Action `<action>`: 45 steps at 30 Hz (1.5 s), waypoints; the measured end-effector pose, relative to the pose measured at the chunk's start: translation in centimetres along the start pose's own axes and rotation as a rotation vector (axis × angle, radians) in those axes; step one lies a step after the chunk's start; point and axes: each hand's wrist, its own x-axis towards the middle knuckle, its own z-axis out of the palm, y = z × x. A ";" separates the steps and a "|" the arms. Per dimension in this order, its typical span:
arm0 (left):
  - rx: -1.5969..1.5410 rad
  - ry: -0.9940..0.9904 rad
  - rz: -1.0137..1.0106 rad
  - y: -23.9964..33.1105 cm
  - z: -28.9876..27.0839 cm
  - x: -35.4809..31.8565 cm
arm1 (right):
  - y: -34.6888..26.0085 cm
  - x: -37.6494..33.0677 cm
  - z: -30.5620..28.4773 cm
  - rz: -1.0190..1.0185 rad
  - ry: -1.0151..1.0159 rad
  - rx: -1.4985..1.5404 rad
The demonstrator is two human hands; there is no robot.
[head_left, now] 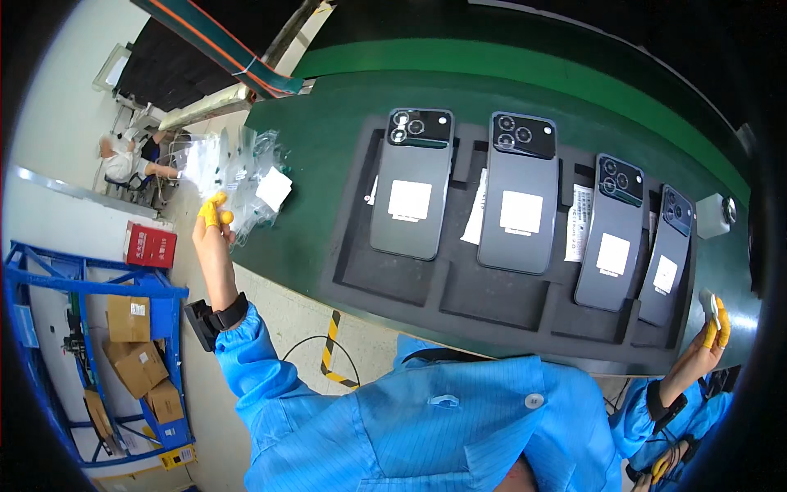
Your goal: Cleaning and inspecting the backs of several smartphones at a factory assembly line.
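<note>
My left hand (211,220), with yellow finger covers, is at the table's left edge. Its fingers are closed on a clear plastic bag (201,160), beside a heap of similar bags (242,184) with a white square label (274,189). At the far right my right hand (705,340), also in yellow finger covers, pinches a small whitish piece (708,303) whose kind I cannot make out. Between the hands, a dark foam tray (393,283) carries several dark smartphones (410,164), backs up, each with a white label. Printed white slips (579,221) lie beside some phones.
A white bottle with a metal top (716,215) stands right of the tray on the green table (328,115). At left are a blue rack (98,283) with cardboard boxes (135,365), a red box (150,245) and a seated person (127,160). Another worker's hand (668,463) shows lower right.
</note>
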 end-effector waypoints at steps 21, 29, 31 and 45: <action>0.941 0.433 0.476 -7.3 1.4 2.4 | -3.9 0.1 5.2 -0.130 -0.123 0.058; 1.159 0.178 0.504 -9.8 -3.1 3.0 | -2.6 0.7 5.4 -0.081 -0.123 0.077; 1.183 0.175 0.532 -9.9 -3.5 2.7 | -2.5 0.9 5.5 -0.099 -0.130 0.050; 1.104 0.344 0.590 -6.4 0.0 2.0 | -1.7 1.2 4.6 -0.094 -0.133 0.050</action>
